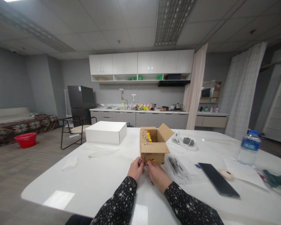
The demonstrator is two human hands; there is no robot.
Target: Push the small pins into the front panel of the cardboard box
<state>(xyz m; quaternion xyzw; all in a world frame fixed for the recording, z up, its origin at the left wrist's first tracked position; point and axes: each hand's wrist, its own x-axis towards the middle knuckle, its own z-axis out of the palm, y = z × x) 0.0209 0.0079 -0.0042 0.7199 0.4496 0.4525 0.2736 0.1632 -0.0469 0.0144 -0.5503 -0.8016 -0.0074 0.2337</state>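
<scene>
An open brown cardboard box (pixel 153 144) stands on the white table (pixel 96 178), its flaps up and a red and yellow item showing inside. My left hand (pixel 136 169) and my right hand (pixel 156 173) meet just in front of the box's near wall. Both have their fingers pinched together around a small red and yellow thing (pixel 151 160) at the box's lower edge. What that thing is I cannot make out. Both sleeves are dark with star prints.
A closed white box (pixel 106 132) lies at the back left. Clear plastic bags with thin dark parts (pixel 177 167), a black phone (pixel 218 183), a round beige object (pixel 226 174) and a water bottle (pixel 249 152) sit to the right. A chair stands beyond the table's left edge.
</scene>
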